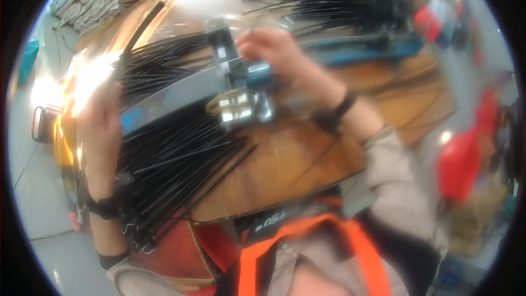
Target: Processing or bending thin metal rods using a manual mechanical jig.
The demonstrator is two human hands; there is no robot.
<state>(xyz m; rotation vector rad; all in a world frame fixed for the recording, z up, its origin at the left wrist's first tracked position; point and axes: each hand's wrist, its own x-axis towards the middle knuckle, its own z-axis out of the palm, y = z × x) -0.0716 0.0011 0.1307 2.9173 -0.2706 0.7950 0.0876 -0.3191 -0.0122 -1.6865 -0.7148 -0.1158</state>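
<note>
While rods (pixel 174 152) at lower left slant up-right, nearer my left hand (pixel 100 123) than curled right hand (pixel 273 50), I can't tell either's grip.

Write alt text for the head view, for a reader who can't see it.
Blurred fisheye view from above: a person's right hand is beside a metal device on a wooden table, and the left hand is near the lower end of a dark rod, its grip unclear in the glare. Thin black rods lie in heaps.
</note>
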